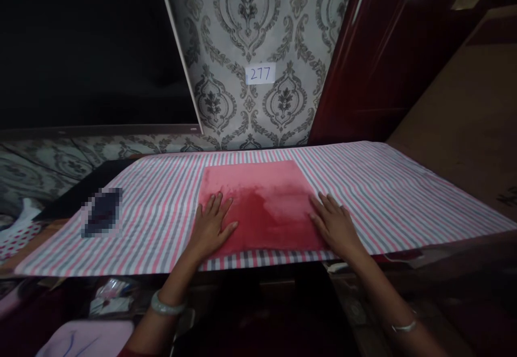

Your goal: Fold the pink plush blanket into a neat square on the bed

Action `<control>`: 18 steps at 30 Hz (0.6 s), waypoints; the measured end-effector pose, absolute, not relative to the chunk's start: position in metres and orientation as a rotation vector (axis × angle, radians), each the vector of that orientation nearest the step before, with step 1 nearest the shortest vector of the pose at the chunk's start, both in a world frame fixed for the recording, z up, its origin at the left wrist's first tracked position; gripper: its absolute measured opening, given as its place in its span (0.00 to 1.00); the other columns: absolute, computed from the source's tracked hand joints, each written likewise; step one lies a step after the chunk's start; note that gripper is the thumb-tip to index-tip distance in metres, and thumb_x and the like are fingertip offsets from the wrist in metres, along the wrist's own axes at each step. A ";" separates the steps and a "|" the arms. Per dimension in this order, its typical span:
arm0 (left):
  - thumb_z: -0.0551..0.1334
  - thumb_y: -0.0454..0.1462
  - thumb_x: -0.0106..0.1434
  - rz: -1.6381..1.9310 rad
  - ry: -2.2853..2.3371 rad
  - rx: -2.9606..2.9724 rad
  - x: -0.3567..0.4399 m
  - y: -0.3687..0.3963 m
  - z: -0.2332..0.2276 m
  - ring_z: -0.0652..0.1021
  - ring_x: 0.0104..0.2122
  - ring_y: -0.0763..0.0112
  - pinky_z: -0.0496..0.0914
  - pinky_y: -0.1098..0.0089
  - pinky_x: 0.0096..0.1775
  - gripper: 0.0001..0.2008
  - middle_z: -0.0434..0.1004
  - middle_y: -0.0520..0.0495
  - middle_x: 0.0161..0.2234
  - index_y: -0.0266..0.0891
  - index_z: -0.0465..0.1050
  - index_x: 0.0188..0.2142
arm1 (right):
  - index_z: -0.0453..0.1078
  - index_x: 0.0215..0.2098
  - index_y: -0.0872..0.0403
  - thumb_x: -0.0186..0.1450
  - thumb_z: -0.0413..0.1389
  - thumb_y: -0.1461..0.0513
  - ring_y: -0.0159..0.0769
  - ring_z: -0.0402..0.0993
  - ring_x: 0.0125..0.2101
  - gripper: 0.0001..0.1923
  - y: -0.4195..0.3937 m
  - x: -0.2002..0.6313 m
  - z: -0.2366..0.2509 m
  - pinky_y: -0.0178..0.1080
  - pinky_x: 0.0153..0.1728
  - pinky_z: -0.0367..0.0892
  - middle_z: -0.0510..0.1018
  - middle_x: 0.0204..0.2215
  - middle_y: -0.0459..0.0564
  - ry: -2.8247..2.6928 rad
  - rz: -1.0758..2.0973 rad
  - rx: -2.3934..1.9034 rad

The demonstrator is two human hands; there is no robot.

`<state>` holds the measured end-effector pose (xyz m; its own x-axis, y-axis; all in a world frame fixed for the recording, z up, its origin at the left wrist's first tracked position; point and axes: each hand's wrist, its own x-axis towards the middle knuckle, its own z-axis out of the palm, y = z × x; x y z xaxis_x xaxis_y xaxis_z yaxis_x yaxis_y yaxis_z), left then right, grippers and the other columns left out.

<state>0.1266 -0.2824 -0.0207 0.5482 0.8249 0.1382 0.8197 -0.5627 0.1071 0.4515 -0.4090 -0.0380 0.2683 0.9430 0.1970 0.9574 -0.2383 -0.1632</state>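
A square red cloth [278, 206] lies flat in front of me, darker and wet-looking across its lower and left middle part. Under it spreads a cloth striped in pink, grey and white [371, 184]. My left hand [210, 225] rests palm down on the red cloth's left edge, fingers spread. On its right edge lies my right hand [333, 225], also flat with the fingers apart. Neither hand grips anything.
A pixelated dark object [103, 212] lies on the striped cloth at the left. Behind are a large dark screen [89, 50] and a wall with a "277" paper label [260, 73]. A cardboard box [464, 114] stands at the right.
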 end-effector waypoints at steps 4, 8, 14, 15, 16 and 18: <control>0.51 0.52 0.68 0.420 1.502 2.763 0.131 -0.293 -0.011 0.51 0.70 0.53 0.40 0.46 0.67 0.34 0.48 0.40 0.71 0.42 0.54 0.69 | 0.51 0.71 0.49 0.73 0.38 0.55 0.45 0.41 0.71 0.29 -0.385 0.406 -0.002 0.56 0.67 0.44 0.51 0.71 0.50 -1.958 -0.068 -2.058; 0.54 0.52 0.66 0.381 1.544 2.778 0.134 -0.297 -0.011 0.51 0.70 0.51 0.40 0.43 0.67 0.35 0.49 0.38 0.71 0.40 0.55 0.69 | 0.48 0.72 0.48 0.74 0.40 0.55 0.40 0.38 0.71 0.29 -0.351 0.346 0.010 0.53 0.68 0.39 0.48 0.72 0.46 -2.344 0.079 -1.682; 0.52 0.52 0.68 0.331 1.540 2.806 0.127 -0.292 -0.029 0.54 0.69 0.47 0.53 0.39 0.63 0.34 0.51 0.34 0.70 0.39 0.57 0.68 | 0.50 0.71 0.47 0.73 0.42 0.48 0.45 0.39 0.71 0.31 -0.313 0.375 -0.009 0.58 0.67 0.39 0.49 0.71 0.49 -2.419 0.158 -1.774; 0.52 0.52 0.69 0.350 1.531 2.823 0.127 -0.292 -0.031 0.54 0.69 0.47 0.53 0.39 0.63 0.34 0.52 0.34 0.70 0.39 0.57 0.68 | 0.50 0.71 0.47 0.73 0.42 0.48 0.46 0.39 0.71 0.31 -0.311 0.393 -0.011 0.59 0.67 0.40 0.49 0.71 0.49 -2.364 0.135 -1.873; 0.52 0.52 0.69 0.364 1.523 2.835 0.126 -0.292 -0.033 0.55 0.69 0.47 0.54 0.39 0.63 0.34 0.52 0.34 0.69 0.39 0.57 0.68 | 0.50 0.71 0.47 0.73 0.42 0.49 0.46 0.39 0.71 0.31 -0.310 0.411 -0.012 0.60 0.67 0.41 0.48 0.71 0.49 -2.294 0.114 -1.983; 0.52 0.53 0.69 0.390 1.512 2.850 0.126 -0.291 -0.035 0.55 0.68 0.47 0.54 0.39 0.62 0.34 0.53 0.33 0.69 0.39 0.57 0.68 | 0.48 0.72 0.47 0.73 0.42 0.50 0.48 0.39 0.71 0.31 -0.313 0.445 -0.010 0.63 0.65 0.43 0.47 0.72 0.51 -2.104 0.110 -2.232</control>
<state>0.1261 -0.2914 -0.0346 0.5397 0.8008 0.2598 0.8266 -0.5626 0.0170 0.4451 -0.3131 -0.0103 0.0592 0.9982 -0.0025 0.9931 -0.0592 -0.1014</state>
